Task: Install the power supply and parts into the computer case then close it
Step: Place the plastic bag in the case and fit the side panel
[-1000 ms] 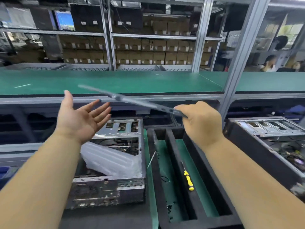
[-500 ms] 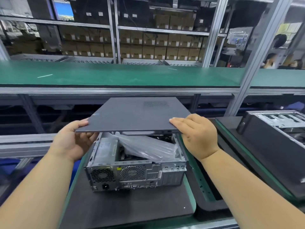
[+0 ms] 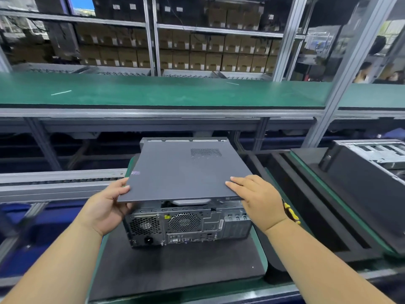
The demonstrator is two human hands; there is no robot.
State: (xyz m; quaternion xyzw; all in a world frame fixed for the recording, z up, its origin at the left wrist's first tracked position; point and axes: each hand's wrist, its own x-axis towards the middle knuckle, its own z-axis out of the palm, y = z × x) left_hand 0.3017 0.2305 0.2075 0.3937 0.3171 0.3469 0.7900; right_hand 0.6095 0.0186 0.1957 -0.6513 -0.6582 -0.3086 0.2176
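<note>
A dark grey side panel (image 3: 184, 172) lies over the top of the computer case (image 3: 188, 224), its near edge raised above the rear fans; the case sits on a black mat (image 3: 175, 270). The left hand (image 3: 109, 207) grips the panel's near-left corner, thumb on top, while the right hand (image 3: 256, 198) grips the near-right corner, fingers curled over the edge

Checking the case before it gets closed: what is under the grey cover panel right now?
Under the cover panel sits the computer case; only its rear face with fan grille and ports shows. The inside is hidden by the panel, which both the left hand and right hand hold.
</note>
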